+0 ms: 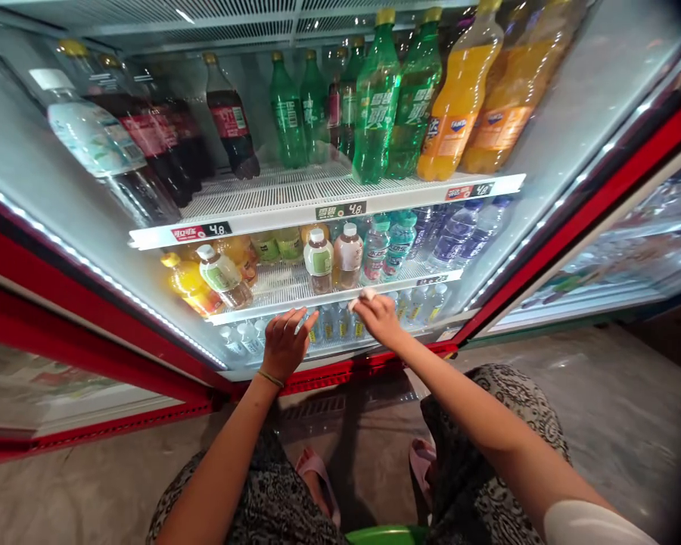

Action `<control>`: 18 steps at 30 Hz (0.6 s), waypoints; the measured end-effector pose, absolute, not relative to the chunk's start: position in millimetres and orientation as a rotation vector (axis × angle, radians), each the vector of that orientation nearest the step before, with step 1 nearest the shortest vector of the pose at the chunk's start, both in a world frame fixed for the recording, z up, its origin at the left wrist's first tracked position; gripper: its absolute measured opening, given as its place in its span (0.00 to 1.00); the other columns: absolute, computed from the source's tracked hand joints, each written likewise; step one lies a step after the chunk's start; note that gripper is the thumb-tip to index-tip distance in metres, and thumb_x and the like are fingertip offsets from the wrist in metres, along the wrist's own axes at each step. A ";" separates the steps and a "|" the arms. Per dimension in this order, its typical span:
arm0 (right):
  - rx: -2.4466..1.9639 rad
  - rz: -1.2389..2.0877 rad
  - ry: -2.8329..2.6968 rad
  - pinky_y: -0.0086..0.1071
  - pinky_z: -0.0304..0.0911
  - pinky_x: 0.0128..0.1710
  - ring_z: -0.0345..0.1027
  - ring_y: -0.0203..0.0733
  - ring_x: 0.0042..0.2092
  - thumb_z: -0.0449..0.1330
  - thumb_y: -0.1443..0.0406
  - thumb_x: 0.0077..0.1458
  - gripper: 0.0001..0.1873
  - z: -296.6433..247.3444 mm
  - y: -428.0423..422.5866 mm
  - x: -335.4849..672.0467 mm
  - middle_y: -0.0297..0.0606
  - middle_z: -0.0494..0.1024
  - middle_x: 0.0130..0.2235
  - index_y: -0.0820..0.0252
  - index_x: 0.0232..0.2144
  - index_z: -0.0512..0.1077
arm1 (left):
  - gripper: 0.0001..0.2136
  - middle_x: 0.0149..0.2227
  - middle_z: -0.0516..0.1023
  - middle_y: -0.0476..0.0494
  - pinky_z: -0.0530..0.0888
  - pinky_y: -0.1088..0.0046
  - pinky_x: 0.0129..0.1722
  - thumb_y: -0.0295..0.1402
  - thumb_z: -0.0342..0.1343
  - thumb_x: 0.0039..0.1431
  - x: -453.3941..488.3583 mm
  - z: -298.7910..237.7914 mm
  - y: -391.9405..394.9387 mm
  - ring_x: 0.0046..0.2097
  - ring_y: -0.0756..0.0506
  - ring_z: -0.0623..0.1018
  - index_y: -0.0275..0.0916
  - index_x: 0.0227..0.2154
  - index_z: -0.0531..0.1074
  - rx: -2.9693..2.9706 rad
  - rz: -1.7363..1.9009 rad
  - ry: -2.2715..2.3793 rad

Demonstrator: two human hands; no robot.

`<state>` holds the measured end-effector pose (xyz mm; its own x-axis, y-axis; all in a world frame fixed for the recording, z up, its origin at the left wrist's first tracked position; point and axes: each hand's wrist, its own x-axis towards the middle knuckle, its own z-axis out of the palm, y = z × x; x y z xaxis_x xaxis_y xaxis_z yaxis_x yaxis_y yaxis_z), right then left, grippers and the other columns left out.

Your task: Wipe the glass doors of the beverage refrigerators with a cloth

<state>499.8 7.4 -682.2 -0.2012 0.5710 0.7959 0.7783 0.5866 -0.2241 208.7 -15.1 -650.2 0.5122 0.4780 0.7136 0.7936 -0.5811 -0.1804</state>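
My left hand (285, 344), with a thin band at the wrist, is just below the front edge of the middle shelf (272, 304). Its fingers are stretched out and apart, with nothing in them. Closed in a pinch, my right hand (379, 318) is at the same shelf edge, further right. A small crumpled white cloth (368, 294) pokes out of its fingers; whether it is cloth or tissue is unclear. Behind the hands stand a bottle with a green label (318, 261) and a bottle with a pink label (349, 256). Small water bottles (340, 324) line the bottom shelf.
The upper shelf (295, 198) bears cola (230, 121), green soda bottles (377, 106) and orange soda bottles (457, 98). Red door frames (187, 371) flank the opening. A green seat edge (387, 536) shows between my legs, above the grey floor (601, 431).
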 end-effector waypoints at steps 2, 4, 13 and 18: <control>-1.016 -0.101 -2.132 0.39 0.70 0.45 0.71 0.45 0.44 0.52 0.65 0.68 0.15 -718.1 -5.6 492.5 0.39 0.79 0.42 0.48 0.44 0.79 | 0.31 0.58 0.76 0.41 0.60 0.57 0.65 0.25 0.55 0.64 200.2 -656.0 -15.9 0.61 0.40 0.72 0.52 0.68 0.61 -2.274 -0.833 -1.036; -0.949 0.000 -2.277 0.35 0.70 0.41 0.72 0.42 0.41 0.50 0.66 0.69 0.17 -741.5 -18.8 487.3 0.38 0.81 0.41 0.51 0.42 0.79 | 0.31 0.58 0.76 0.41 0.60 0.57 0.65 0.25 0.55 0.64 192.2 -662.3 -16.6 0.61 0.40 0.72 0.52 0.68 0.61 -2.290 -0.807 -1.028; -0.857 0.001 -2.351 0.35 0.72 0.52 0.74 0.40 0.48 0.53 0.69 0.67 0.18 -692.5 1.5 466.5 0.34 0.82 0.47 0.45 0.51 0.77 | 0.31 0.56 0.76 0.41 0.63 0.59 0.64 0.23 0.54 0.63 168.7 -658.8 -16.9 0.60 0.40 0.72 0.53 0.67 0.63 -2.231 -0.873 -1.052; -0.953 -0.166 -2.018 0.50 0.59 0.70 0.66 0.45 0.63 0.55 0.67 0.68 0.19 -632.7 37.7 437.1 0.36 0.79 0.54 0.43 0.56 0.74 | 0.29 0.57 0.75 0.40 0.62 0.58 0.64 0.26 0.52 0.65 159.2 -651.7 -15.2 0.62 0.40 0.71 0.53 0.67 0.63 -2.216 -0.930 -1.095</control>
